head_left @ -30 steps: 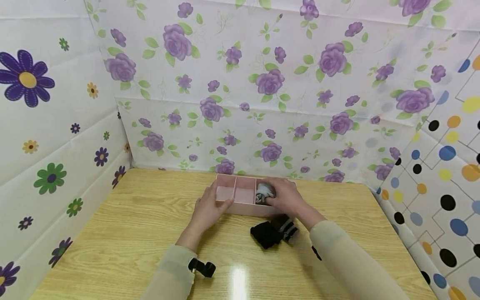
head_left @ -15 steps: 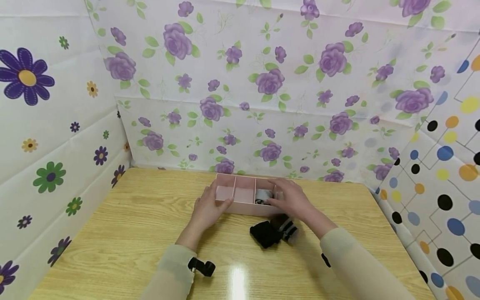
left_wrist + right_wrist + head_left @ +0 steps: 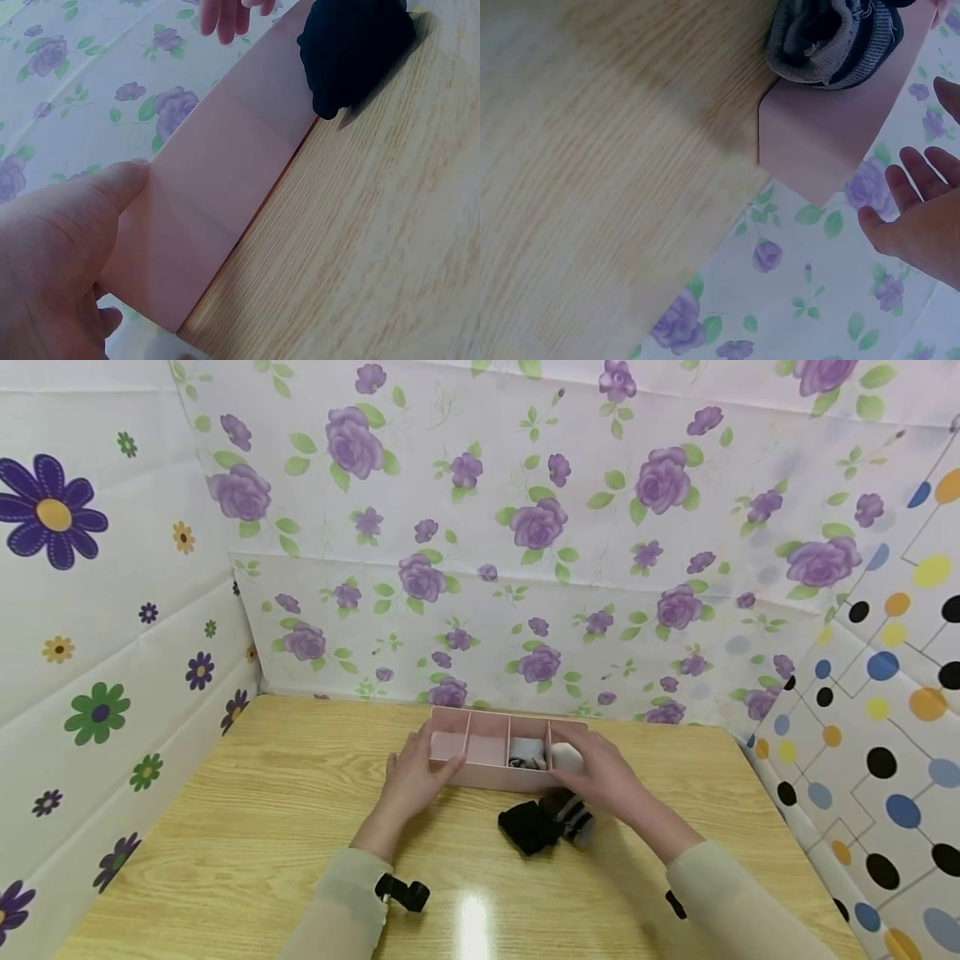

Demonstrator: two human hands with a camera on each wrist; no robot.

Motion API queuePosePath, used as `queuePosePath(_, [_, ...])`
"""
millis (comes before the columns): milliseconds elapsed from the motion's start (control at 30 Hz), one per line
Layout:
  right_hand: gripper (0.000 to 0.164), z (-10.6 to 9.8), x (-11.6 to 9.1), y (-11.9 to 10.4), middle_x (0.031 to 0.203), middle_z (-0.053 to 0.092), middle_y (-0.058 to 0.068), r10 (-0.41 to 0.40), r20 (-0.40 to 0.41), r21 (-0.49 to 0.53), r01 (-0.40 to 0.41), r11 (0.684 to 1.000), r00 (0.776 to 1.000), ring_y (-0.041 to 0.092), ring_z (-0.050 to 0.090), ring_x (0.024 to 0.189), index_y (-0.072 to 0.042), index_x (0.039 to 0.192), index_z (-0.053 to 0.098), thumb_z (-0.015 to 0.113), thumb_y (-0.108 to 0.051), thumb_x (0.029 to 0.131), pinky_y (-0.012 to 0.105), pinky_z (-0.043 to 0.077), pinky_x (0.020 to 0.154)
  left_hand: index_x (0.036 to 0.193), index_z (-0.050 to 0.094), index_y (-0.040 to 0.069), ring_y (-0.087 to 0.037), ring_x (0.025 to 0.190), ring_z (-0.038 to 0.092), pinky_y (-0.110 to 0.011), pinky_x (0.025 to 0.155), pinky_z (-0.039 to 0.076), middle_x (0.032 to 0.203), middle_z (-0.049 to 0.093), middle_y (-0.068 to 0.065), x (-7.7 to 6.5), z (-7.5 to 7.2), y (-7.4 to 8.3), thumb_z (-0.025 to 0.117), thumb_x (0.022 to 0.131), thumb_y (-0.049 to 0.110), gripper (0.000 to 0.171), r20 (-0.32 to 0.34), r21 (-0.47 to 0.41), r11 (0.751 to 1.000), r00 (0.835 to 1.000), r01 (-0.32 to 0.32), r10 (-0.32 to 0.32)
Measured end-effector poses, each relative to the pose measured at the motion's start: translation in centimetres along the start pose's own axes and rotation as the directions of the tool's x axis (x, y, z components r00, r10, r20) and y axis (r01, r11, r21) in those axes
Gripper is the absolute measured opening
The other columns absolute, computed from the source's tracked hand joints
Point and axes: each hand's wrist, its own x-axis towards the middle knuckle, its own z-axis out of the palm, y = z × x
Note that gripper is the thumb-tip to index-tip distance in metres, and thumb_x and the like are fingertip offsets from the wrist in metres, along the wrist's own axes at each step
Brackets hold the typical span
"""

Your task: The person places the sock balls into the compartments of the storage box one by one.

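Observation:
My left hand (image 3: 411, 778) grips the left end of a pink divided box (image 3: 487, 777), with the thumb at its front rim. In the left wrist view that thumb (image 3: 124, 184) lies at the top edge of the long pink wall. A rolled grey sock (image 3: 528, 752) sits in the compartment right of the middle. White rolled cloth (image 3: 566, 758) shows in the rightmost compartment, partly covered by my right hand (image 3: 606, 775). That hand holds nothing; its fingers are spread in the right wrist view, beside the box's end.
In front of the box lie a black rolled sock (image 3: 528, 827) and a dark sock with grey stripes (image 3: 576, 818), side by side on the wooden table (image 3: 300, 843). Flowered cloth (image 3: 487, 527) hangs behind the table's far edge.
My right hand has let go of the grey sock and moved right, over the rightmost compartment. The grey sock stays in its compartment. My left hand keeps its place on the box.

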Motion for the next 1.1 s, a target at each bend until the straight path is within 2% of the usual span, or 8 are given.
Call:
queuePosePath(167, [0.075,-0.6,-1.4,-0.1,0.164,0.055,0.012,-0.012,0.02,0.041,0.011,0.999,1.0,0.047,0.058,0.138,-0.017,0.169,0.048,0.083,-0.019,0.102,0.071,0.048,0.109,0.178,0.013,0.006,-0.044,0.167,0.017,-0.077,0.128,0.005,0.179,0.027,-0.023,0.0,0.0,0.0,0.065,0.107,0.062,0.103,0.002,0.004,1.0,1.0,0.0,0.0])
queuePosePath(367, [0.072,-1.2,-3.2,-0.1,0.161,0.058,0.016,0.009,0.024,0.019,-0.01,1.0,1.0,0.048,0.052,0.146,-0.01,0.165,0.051,0.083,-0.024,0.103,0.073,0.043,0.115,0.177,0.014,0.005,-0.045,0.167,0.018,-0.078,0.128,0.007,0.179,0.026,-0.022,0.0,-0.1,0.1,0.065,0.107,0.06,0.103,-0.002,0.003,1.0,1.0,-0.004,0.004])
queuePosePath(500, [0.071,-1.3,-4.3,0.0,0.159,0.058,0.019,0.018,0.02,0.009,-0.018,1.0,1.0,0.049,0.052,0.147,-0.006,0.163,0.053,0.085,-0.024,0.102,0.073,0.044,0.114,0.177,0.014,0.005,-0.046,0.166,0.018,-0.078,0.128,0.007,0.179,0.026,-0.021,0.0,-0.1,0.1,0.065,0.107,0.061,0.103,-0.004,0.006,1.0,1.0,-0.006,0.006])
queuePosePath(1100, [0.07,-1.6,-7.4,0.5,0.157,0.061,0.014,0.041,0.021,-0.002,-0.04,0.999,0.999,0.044,0.056,0.145,-0.007,0.159,0.059,0.089,-0.02,0.097,0.067,0.049,0.113,0.177,0.014,0.005,-0.046,0.167,0.018,-0.076,0.129,0.008,0.179,0.025,-0.023,-0.1,-0.2,0.3,0.065,0.108,0.058,0.101,-0.001,-0.004,1.0,1.0,-0.002,0.002])
